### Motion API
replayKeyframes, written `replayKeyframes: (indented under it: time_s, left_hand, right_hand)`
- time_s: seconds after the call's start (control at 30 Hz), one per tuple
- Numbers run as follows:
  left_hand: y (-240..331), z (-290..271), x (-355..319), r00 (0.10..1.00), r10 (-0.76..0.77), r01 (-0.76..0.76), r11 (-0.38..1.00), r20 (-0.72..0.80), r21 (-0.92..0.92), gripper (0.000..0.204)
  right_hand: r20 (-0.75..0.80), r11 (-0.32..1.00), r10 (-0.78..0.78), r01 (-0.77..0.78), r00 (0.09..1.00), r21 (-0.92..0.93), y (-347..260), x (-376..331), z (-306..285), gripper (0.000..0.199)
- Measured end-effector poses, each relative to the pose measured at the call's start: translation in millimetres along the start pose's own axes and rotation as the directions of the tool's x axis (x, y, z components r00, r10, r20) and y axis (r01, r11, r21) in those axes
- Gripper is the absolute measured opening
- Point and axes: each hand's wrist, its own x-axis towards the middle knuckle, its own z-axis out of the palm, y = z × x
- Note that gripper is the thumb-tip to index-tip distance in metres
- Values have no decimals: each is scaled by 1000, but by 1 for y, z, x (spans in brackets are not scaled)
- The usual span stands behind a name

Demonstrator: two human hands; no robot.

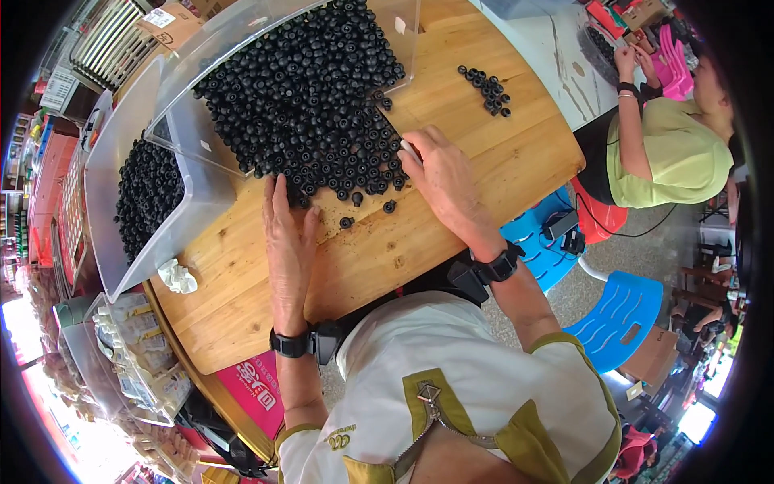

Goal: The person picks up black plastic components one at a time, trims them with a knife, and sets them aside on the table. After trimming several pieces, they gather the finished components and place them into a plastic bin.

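Observation:
Small round black parts with holes in them (306,89) lie in a dense heap, running from a see-through plastic bin (216,165) onto the wooden table. My left hand (286,238) rests flat at the heap's near left edge, fingers stretched out and open, fingertips touching the parts. On the heap's right side, my right hand (443,181) is closed, thumb and forefinger pinching a small white object (409,150) whose kind I cannot make out. A few loose parts (347,222) lie between my hands.
A second translucent bin (149,250) with black parts stands at the left, a crumpled white tissue (177,277) beside it. A small group of parts (488,90) lies far right on the table. Blue stools (617,315) stand at the right; a person in a yellow-green shirt (685,153) works at another table.

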Motion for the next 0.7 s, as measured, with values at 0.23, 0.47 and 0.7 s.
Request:
replayKeyframes:
  time_s: [0.23,0.47,0.7]
  left_hand:
    - [9,2,-3,999,-37,38,998,31,-41,58]
    - [5,-10,-3,990,65,-58,996,-123,62,58]
    - [-15,-12,11,990,7,9,994,-141,109,61]
  right_hand:
    - [37,1000,6,-6,999,5,-5,-1,3,17]
    - [-66,998,47,-45,997,39,10,0,-17,18]
    - [-95,995,74,-80,993,-54,29,12,-17,18]
